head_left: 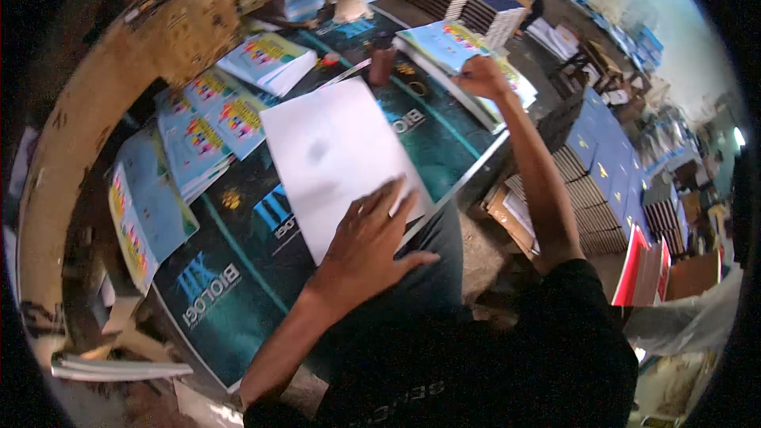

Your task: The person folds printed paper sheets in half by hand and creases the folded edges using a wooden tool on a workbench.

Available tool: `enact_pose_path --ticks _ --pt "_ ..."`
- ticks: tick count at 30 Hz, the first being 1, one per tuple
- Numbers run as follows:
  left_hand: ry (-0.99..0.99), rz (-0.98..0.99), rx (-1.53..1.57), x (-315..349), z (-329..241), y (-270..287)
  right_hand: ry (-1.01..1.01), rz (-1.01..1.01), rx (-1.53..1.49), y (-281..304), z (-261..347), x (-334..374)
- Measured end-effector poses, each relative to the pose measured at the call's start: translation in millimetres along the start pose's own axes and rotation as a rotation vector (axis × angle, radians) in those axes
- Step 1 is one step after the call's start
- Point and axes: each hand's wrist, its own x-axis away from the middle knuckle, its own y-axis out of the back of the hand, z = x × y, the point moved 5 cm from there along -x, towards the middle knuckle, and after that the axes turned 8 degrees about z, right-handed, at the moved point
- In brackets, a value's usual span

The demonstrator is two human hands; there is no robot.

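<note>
A white sheet or thin stack of paper (pixel 337 150) lies slantwise on the table in front of me. My left hand (pixel 369 242) rests on its near right corner, fingers spread. Off to the far right, my right hand (pixel 482 78) is over a stack of light blue, colourfully printed booklets (pixel 444 36). Its fingers are curled in; whether they pinch the top booklet's edge cannot be made out. Between the paper and that stack stands a small brown container (pixel 381 67).
Dark green printed sheets (pixel 218 250) cover the table. Blue booklets (pixel 210 115) lie in overlapping piles at the left. A white bottle with a red cap (pixel 353 0) stands at the far edge. Tall stacks of dark blue books (pixel 598 166) rise beyond the table's right edge.
</note>
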Motion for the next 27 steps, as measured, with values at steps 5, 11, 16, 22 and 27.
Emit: enact_pose_path --ticks 5,11,16,22,27 --pt "0.231 -0.041 -0.170 17.9 28.3 -41.6 -0.009 -0.052 -0.199 16.1 16.0 11.9" --pt "0.238 -0.031 -0.289 30.9 26.8 -68.9 -0.156 0.086 -0.491 17.8 6.1 6.5" --pt "0.252 0.046 -0.381 43.4 14.8 -71.9 -0.331 0.306 -0.506 22.2 1.0 4.5" --pt "0.271 0.062 -0.333 65.1 8.4 -80.5 -0.295 0.362 -0.496 13.1 -2.6 -8.2" --pt "0.316 0.062 -0.356 75.7 1.7 -78.9 -0.411 0.427 -0.502 23.4 11.4 -10.0"
